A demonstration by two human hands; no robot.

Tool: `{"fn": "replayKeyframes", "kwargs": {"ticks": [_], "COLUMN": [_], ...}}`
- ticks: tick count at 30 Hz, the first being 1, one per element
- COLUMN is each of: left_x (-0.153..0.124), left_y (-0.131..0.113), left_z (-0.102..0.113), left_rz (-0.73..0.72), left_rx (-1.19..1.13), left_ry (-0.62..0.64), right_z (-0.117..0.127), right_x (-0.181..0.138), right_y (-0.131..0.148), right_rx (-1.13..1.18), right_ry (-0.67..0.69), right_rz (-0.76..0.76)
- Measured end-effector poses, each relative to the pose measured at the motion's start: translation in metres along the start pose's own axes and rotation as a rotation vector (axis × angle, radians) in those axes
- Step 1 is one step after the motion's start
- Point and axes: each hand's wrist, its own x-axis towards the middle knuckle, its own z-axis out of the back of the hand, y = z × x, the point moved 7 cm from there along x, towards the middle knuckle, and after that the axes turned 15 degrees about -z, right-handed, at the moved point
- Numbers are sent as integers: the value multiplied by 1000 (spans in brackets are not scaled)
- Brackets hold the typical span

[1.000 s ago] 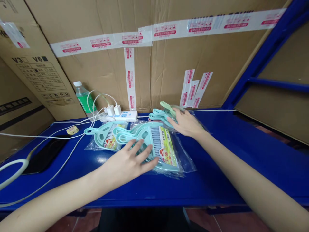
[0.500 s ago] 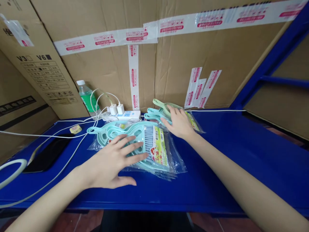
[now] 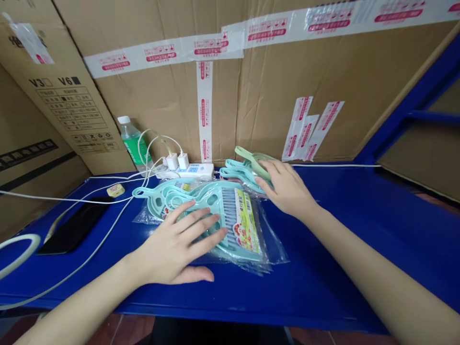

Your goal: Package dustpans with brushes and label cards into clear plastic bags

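Several light-blue dustpan-and-brush sets (image 3: 215,194) lie overlapping in clear plastic bags, with grey-blue bristles and a yellow-green label (image 3: 247,223) on the top one. My left hand (image 3: 183,239) rests on this pile with its fingers spread, its thumb over the blue tabletop. Behind it and to the right is a second, smaller pile, with light-blue handles (image 3: 232,168) below and a green dustpan set (image 3: 247,155) on top. My right hand (image 3: 287,187) lies over the right part of that pile, fingers extended, covering much of it.
A white power strip (image 3: 194,171) with plugged chargers sits against the cardboard (image 3: 165,105). Beside it stands a green-labelled bottle (image 3: 133,143). White cables cross the left side of the blue table (image 3: 323,268), near a black phone (image 3: 74,227) and a small yellow block (image 3: 115,190).
The whole view has shifted slightly, so most things appear a little further right. My right hand now covers the small pile's label end. My left hand stays spread on the larger pile.
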Motion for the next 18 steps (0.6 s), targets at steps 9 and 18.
{"fn": "replayKeyframes", "kwargs": {"ticks": [9,18], "left_x": [-45,-65], "left_y": [75,108], "left_z": [43,-3], "left_rz": [595,1000], "left_rx": [237,92], "left_ry": [-260,573], "right_z": [21,-8], "right_x": [-26,-35], "right_y": [40,27], "right_rx": [39,-190], "right_ry": [225,606], "right_rz": [279,142]}}
